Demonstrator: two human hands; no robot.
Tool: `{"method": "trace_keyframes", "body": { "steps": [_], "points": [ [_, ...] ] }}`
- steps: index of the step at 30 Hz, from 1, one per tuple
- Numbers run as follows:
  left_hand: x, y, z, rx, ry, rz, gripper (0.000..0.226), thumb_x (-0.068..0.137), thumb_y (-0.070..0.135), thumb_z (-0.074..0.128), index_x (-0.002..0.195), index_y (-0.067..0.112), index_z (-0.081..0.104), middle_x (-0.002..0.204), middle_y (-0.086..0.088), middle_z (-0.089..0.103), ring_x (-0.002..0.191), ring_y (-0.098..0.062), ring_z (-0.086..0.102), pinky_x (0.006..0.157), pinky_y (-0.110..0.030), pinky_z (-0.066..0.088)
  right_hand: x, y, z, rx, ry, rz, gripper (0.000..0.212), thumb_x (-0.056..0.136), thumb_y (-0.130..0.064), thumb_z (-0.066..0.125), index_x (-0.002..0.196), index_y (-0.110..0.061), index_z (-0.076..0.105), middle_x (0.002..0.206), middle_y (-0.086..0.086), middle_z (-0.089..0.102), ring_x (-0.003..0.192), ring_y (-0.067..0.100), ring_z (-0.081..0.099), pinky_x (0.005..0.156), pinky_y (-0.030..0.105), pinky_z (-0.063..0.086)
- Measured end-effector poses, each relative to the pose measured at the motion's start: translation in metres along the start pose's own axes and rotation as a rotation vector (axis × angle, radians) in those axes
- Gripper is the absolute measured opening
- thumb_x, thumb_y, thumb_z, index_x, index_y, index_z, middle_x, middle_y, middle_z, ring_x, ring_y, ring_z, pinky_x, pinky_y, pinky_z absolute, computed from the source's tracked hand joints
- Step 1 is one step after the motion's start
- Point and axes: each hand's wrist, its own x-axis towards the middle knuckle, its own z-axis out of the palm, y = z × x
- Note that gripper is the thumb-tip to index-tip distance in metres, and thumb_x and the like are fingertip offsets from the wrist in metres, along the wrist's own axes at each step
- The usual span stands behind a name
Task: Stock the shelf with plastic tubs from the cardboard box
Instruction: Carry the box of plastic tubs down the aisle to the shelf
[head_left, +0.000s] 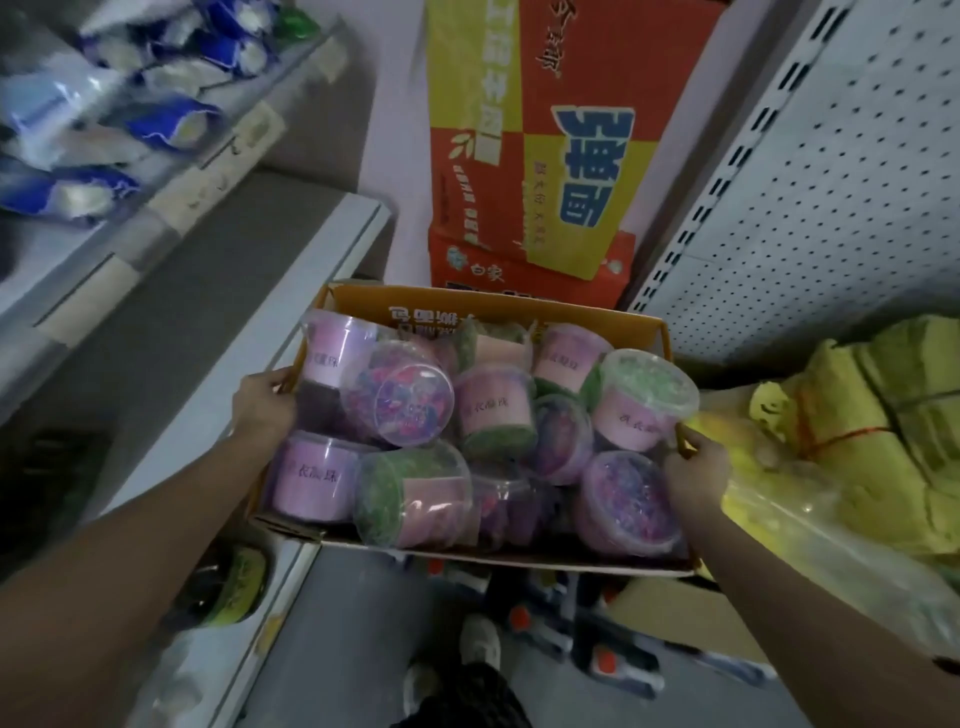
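Observation:
An open yellow cardboard box (519, 312) is held up in front of me, above the floor. It is filled with several clear plastic tubs (400, 397) of purple, pink and green beads, lying jumbled on their sides and upright. My left hand (262, 408) grips the box's left wall. My right hand (698, 475) grips its right wall. A grey shelf board (208, 322) lies just left of the box, with its white front edge touching or close to the box's left corner.
An upper shelf (171, 171) at the left carries blue and white bags. Red and yellow cartons (545, 156) stand stacked behind the box. White pegboard shelving (831, 182) rises at the right, with yellow bundles in plastic (857, 431) below it. My shoe (480, 642) is on the floor below.

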Motion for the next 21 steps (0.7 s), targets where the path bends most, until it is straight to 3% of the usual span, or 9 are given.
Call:
{"method": "trace_keyframes", "body": {
  "steps": [3,7,10,14,16,19,21],
  "points": [
    [0.026,0.010,0.016,0.015,-0.002,0.020,0.031,0.087,0.009,0.061,0.118,0.007,0.066,0.112,-0.020,0.067,0.106,-0.037,0.059,0.080,-0.027,0.039,0.016,-0.002,0.013,-0.014,0.032,0.045,0.030,0.090,-0.001,0.052,0.118,0.002,0.062,0.108,0.022,0.066,0.102,0.038,0.059,0.082,0.036,0.045],
    [0.060,0.020,0.030,0.024,-0.047,0.039,0.029,0.088,0.011,0.060,0.116,0.009,0.068,0.112,-0.018,0.067,0.107,-0.037,0.059,0.082,-0.028,0.041,0.033,-0.002,0.033,0.013,0.060,0.114,0.040,0.091,0.000,0.050,0.131,-0.005,0.054,0.124,0.016,0.062,0.114,0.033,0.055,0.085,0.027,0.037],
    [0.085,0.028,0.042,0.022,-0.100,0.081,0.029,0.088,0.015,0.061,0.116,0.012,0.068,0.108,-0.015,0.068,0.101,-0.032,0.061,0.079,-0.027,0.042,0.042,0.001,0.048,-0.003,0.089,0.155,0.038,0.090,0.000,0.050,0.128,-0.004,0.057,0.120,0.017,0.063,0.111,0.034,0.056,0.085,0.030,0.040],
    [0.107,0.040,0.062,-0.004,-0.164,0.129,0.027,0.090,0.014,0.061,0.115,0.004,0.066,0.096,-0.007,0.062,0.086,-0.020,0.053,0.063,-0.021,0.038,0.051,0.010,0.066,0.000,0.123,0.211,0.037,0.090,-0.001,0.051,0.126,-0.006,0.059,0.115,0.016,0.065,0.108,0.034,0.058,0.088,0.038,0.046],
    [0.119,0.039,0.072,0.004,-0.212,0.132,0.024,0.091,0.018,0.060,0.109,0.005,0.068,0.091,-0.004,0.061,0.085,-0.022,0.055,0.067,-0.023,0.039,0.054,0.014,0.072,0.000,0.131,0.236,0.039,0.089,0.000,0.050,0.127,-0.006,0.058,0.117,0.016,0.064,0.109,0.033,0.058,0.090,0.037,0.046],
    [0.136,0.031,0.088,0.027,-0.261,0.108,0.015,0.092,0.023,0.058,0.083,0.016,0.068,0.079,-0.001,0.063,0.082,-0.022,0.056,0.073,-0.029,0.039,0.060,0.018,0.081,-0.021,0.140,0.245,0.038,0.087,0.003,0.050,0.124,-0.002,0.060,0.113,0.018,0.065,0.106,0.035,0.058,0.085,0.034,0.044],
    [0.143,0.025,0.098,0.008,-0.247,0.100,0.013,0.093,0.021,0.058,0.086,0.018,0.068,0.081,-0.001,0.063,0.082,-0.018,0.054,0.077,-0.030,0.039,0.065,0.023,0.088,-0.028,0.141,0.253,0.037,0.086,0.004,0.050,0.120,-0.003,0.062,0.106,0.018,0.067,0.101,0.034,0.059,0.082,0.034,0.044]
  ]
}}
